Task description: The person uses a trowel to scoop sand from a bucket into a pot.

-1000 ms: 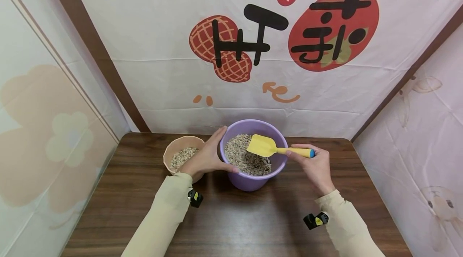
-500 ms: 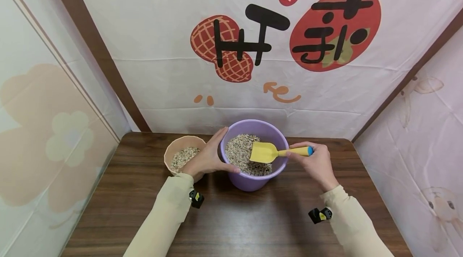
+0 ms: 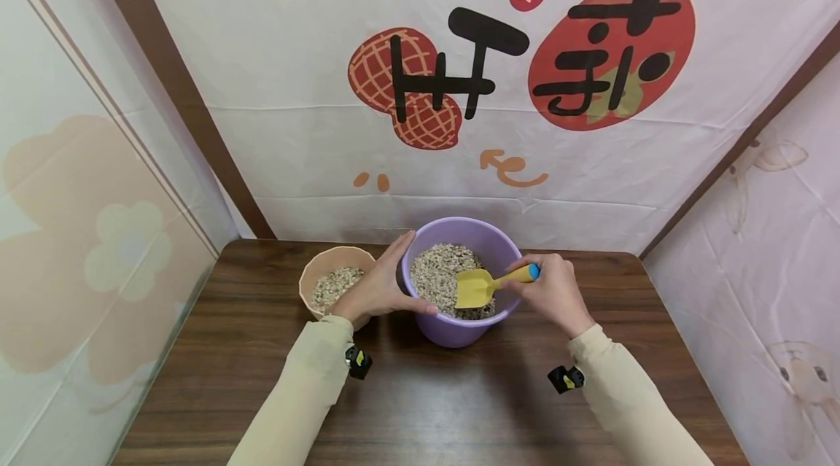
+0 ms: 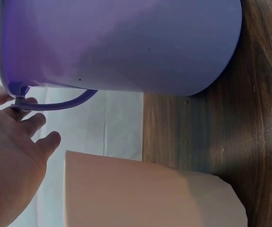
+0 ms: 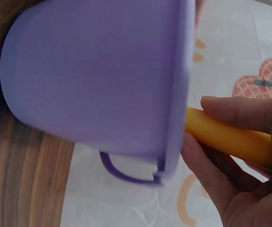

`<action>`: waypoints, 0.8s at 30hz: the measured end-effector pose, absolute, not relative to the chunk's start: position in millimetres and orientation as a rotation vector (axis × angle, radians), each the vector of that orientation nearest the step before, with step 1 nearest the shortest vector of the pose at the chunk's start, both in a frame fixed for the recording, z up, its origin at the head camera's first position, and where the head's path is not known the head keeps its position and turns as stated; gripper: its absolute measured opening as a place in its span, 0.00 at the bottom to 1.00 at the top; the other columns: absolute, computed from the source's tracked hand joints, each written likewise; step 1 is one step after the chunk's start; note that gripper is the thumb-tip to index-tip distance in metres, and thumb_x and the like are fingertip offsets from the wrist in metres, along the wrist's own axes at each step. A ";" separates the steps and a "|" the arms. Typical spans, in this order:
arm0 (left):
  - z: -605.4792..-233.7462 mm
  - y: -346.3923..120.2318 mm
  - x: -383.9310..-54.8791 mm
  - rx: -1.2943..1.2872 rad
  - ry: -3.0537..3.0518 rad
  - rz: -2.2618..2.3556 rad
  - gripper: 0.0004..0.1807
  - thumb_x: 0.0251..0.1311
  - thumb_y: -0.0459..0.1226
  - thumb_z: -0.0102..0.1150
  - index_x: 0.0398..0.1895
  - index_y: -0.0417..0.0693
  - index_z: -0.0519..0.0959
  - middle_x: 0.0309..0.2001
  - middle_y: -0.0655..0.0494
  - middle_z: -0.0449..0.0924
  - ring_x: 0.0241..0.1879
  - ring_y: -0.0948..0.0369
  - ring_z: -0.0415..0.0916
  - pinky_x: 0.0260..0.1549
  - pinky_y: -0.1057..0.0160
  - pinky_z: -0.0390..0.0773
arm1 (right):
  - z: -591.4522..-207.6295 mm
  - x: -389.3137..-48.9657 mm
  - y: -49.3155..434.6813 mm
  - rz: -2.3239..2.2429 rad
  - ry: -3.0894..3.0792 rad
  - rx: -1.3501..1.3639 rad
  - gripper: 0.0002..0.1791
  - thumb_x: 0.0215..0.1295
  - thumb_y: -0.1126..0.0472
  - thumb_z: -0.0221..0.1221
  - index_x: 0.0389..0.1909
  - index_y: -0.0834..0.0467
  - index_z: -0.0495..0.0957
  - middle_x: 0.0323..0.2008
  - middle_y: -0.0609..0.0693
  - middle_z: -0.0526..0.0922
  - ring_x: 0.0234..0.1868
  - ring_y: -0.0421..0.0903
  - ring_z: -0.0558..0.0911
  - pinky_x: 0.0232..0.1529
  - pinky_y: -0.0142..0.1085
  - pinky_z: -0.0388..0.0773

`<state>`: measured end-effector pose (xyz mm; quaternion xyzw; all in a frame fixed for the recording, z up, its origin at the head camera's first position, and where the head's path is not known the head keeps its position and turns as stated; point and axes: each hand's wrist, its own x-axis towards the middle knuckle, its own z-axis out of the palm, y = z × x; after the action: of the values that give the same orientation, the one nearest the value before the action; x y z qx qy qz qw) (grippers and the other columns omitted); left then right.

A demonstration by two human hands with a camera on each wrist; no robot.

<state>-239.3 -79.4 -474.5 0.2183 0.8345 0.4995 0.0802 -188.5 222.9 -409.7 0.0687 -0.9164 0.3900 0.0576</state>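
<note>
A purple bucket stands on the table, partly filled with pale, speckled grains. My left hand holds its left side, thumb at the front of the rim and fingers towards the back. In the left wrist view those fingers lie by the bucket's handle. My right hand grips a yellow toy shovel by its blue-tipped handle, seen as a yellow shaft in the right wrist view. The shovel's blade is inside the bucket, low over the grains and slanting down to the left.
A peach bowl with more of the grains stands left of the bucket, partly behind my left hand. The wooden table meets a printed cloth wall at the back, with further cloth walls on both sides.
My right hand has moved left towards the bucket. The shovel's blade has dropped lower over the grains and now tilts downward. My left hand keeps its place on the bucket.
</note>
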 end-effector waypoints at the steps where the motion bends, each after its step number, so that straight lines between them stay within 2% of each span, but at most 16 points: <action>1: -474.5 -79.0 -239.3 0.659 2.500 1.488 0.80 0.27 0.53 0.89 0.83 0.56 0.44 0.82 0.53 0.41 0.78 0.54 0.42 0.73 0.45 0.51 | -410.5 -188.8 220.9 1.181 -2.778 0.208 0.09 0.54 0.65 0.76 0.36 0.61 0.89 0.19 0.50 0.82 0.16 0.37 0.70 0.16 0.32 0.71; 4: -474.5 -77.6 -239.5 0.677 2.513 1.472 0.80 0.27 0.54 0.89 0.83 0.54 0.44 0.82 0.52 0.41 0.78 0.53 0.42 0.73 0.46 0.51 | -411.7 -189.0 215.9 1.234 -2.771 0.179 0.09 0.54 0.66 0.75 0.36 0.63 0.89 0.16 0.50 0.80 0.14 0.39 0.68 0.14 0.32 0.69; 8: -474.3 -76.4 -239.7 0.686 2.517 1.465 0.80 0.28 0.54 0.89 0.83 0.53 0.43 0.82 0.52 0.41 0.78 0.53 0.43 0.73 0.47 0.51 | -413.5 -189.2 211.9 1.321 -2.753 0.100 0.09 0.54 0.66 0.75 0.36 0.63 0.89 0.22 0.52 0.83 0.16 0.40 0.72 0.15 0.32 0.71; 13: -474.3 -76.9 -239.8 0.682 2.513 1.472 0.80 0.28 0.54 0.89 0.83 0.53 0.43 0.82 0.49 0.41 0.78 0.52 0.43 0.73 0.45 0.51 | -416.7 -191.4 210.0 1.368 -2.724 0.035 0.08 0.53 0.65 0.76 0.34 0.60 0.89 0.21 0.52 0.83 0.15 0.39 0.70 0.15 0.32 0.68; 17: -474.1 -77.4 -239.9 0.669 2.508 1.470 0.80 0.28 0.54 0.89 0.83 0.54 0.43 0.82 0.51 0.40 0.78 0.53 0.43 0.73 0.46 0.51 | -419.0 -193.5 209.5 1.386 -2.696 0.032 0.08 0.53 0.65 0.76 0.34 0.60 0.90 0.22 0.51 0.84 0.15 0.39 0.69 0.14 0.32 0.67; 24: -475.6 -77.7 -240.1 0.677 2.500 1.471 0.80 0.29 0.53 0.89 0.83 0.54 0.42 0.82 0.52 0.40 0.78 0.53 0.42 0.73 0.45 0.52 | -423.4 -195.4 205.7 1.526 -2.637 -0.029 0.09 0.55 0.63 0.76 0.36 0.61 0.90 0.31 0.54 0.88 0.22 0.44 0.79 0.19 0.32 0.75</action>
<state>-240.1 -77.7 -475.6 0.2264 0.8366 0.4921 0.0814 -195.4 205.7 -423.4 -0.0095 -0.8645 0.5002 0.0475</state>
